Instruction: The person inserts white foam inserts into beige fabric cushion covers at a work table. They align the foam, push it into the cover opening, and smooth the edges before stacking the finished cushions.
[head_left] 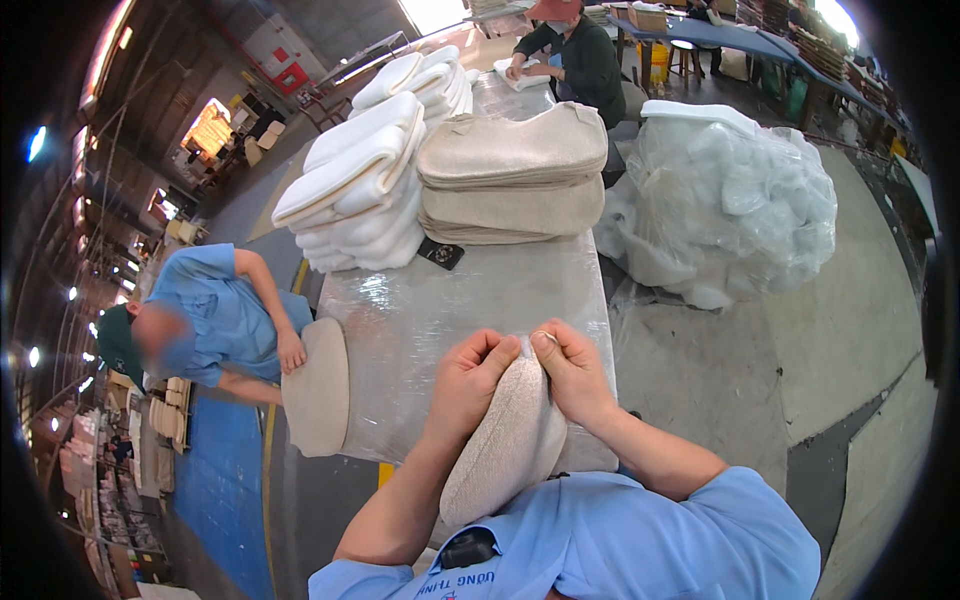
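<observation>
Close to my chest, a beige textured cushion cover (507, 440) hangs at a tilt from both my hands. My left hand (477, 372) pinches the left side of its upper end, thumb pressed against the fingers. On the opposite side, my right hand (573, 372) grips the same end with its thumb on top. A bit of white material shows between the two thumbs; I cannot tell whether it is filling or lining. The lower part of the cover rests near my blue shirt.
Beyond my hands, the plastic-covered table (450, 310) bears stacked beige covers (512, 165), folded white padding (350, 170) and a black phone-like object (441, 253). A bulging clear plastic bag (735, 205) stands right. A person at left holds a beige piece (318, 390); another works at the far end.
</observation>
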